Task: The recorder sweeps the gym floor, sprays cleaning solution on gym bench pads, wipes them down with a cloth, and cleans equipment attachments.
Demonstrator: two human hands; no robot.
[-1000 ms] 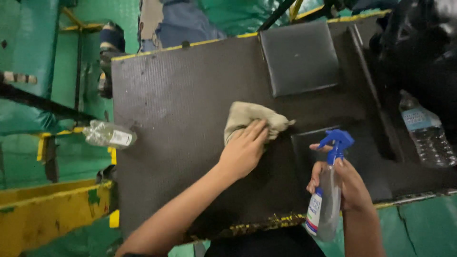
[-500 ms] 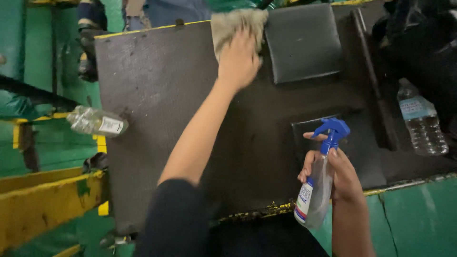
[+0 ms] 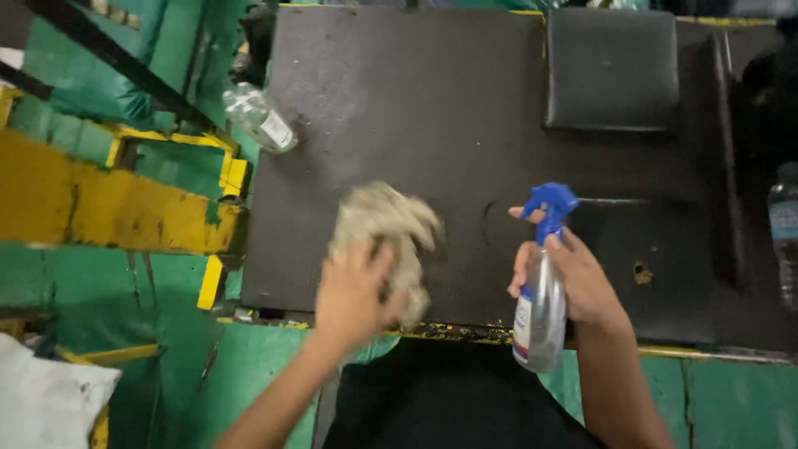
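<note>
Head camera looks straight down on a dark, ribbed worktop (image 3: 399,108) edged with worn yellow paint. The left hand (image 3: 353,295) lies near the worktop's near edge, fingers spread and pressed onto a bunched beige rag (image 3: 384,229); palm flat on the cloth suits rubbing the surface, and the rag is blurred. The right hand (image 3: 573,283) is closed around the neck of a clear spray bottle (image 3: 539,316) with a blue trigger head (image 3: 549,204), holding it upright just over the near edge, nozzle facing the worktop's middle and a forefinger across the trigger, so it is ready to squirt without a change of grip. A square dark pad (image 3: 613,68) sits at the far right corner. A clear plastic bottle (image 3: 259,118) lies tilted off the left edge, and another bottle (image 3: 784,233) shows at the right edge. Green and yellow metal framing (image 3: 108,199) surrounds the left side.
</note>
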